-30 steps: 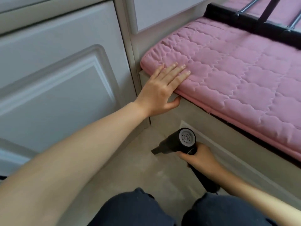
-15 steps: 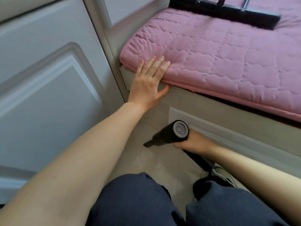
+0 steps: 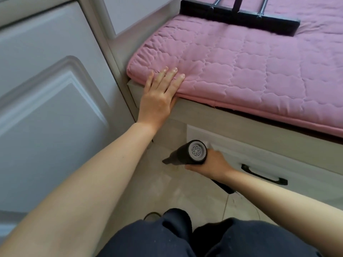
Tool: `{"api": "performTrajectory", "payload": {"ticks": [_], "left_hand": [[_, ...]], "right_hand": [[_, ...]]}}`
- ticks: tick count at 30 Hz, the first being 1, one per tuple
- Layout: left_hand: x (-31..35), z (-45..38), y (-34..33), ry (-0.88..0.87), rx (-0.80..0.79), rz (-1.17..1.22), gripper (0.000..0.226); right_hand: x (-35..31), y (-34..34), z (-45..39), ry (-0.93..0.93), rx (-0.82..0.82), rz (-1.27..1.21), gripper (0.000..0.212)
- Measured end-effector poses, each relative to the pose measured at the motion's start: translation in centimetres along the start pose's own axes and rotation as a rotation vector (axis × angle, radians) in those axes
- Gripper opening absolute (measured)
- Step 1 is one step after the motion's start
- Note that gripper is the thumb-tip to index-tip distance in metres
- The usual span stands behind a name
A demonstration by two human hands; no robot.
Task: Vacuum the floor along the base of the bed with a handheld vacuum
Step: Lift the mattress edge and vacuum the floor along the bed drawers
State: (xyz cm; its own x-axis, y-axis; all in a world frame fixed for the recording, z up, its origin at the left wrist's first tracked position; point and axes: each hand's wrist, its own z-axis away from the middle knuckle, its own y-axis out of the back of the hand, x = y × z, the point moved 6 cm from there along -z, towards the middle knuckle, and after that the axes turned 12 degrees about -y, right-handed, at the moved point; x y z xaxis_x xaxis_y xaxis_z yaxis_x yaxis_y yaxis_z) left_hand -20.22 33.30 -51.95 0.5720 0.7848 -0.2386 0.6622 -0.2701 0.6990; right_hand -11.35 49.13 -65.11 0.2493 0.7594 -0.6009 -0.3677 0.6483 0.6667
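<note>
My right hand grips the black handheld vacuum by its handle. Its nozzle points left and down toward the pale tiled floor beside the bed base. The round grey rear vent faces me. My left hand rests flat, fingers straight, on the corner of the pink quilted mattress, with the thumb hooked under its edge.
A white drawer front with a black handle sits in the bed base right of the vacuum. A black floor tool with metal rods lies on the mattress. A white panelled door stands at left. My dark-trousered knees fill the bottom.
My view has swung right and down, showing the drawer handle. The vacuum stays low by the bed base with its nozzle near the floor. My left hand keeps its place on the mattress corner.
</note>
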Motion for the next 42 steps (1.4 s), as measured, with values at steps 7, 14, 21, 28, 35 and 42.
{"api": "performTrajectory", "payload": {"ticks": [7,14,21,28,35,42], "left_hand": [[0.1,1.1,-0.3,0.009,0.115,0.008,0.043],[-0.4,-0.5,0.2,-0.049,-0.018,-0.016,0.045],[-1.9,-2.7,0.0,-0.149,-0.095,-0.001,0.068],[-1.0,-1.5,-1.9,-0.133,0.035,-0.060,0.066],[-1.2,-1.3,-2.1,-0.149,0.104,-0.095,0.058],[-2.3,-1.8,-1.6,-0.235,0.079,-0.093,0.058]], "right_hand": [[-0.2,0.5,-1.1,-0.004,0.035,-0.017,0.053],[0.9,-0.2,-0.2,-0.044,-0.011,-0.085,0.052],[1.9,-1.3,1.3,-0.103,-0.077,-0.082,0.047],[0.2,-2.9,0.7,-0.043,-0.182,-0.075,0.048],[-1.5,-3.4,-1.3,0.019,-0.141,-0.097,0.046],[-2.4,-3.2,-3.1,0.040,-0.009,-0.068,0.047]]}}
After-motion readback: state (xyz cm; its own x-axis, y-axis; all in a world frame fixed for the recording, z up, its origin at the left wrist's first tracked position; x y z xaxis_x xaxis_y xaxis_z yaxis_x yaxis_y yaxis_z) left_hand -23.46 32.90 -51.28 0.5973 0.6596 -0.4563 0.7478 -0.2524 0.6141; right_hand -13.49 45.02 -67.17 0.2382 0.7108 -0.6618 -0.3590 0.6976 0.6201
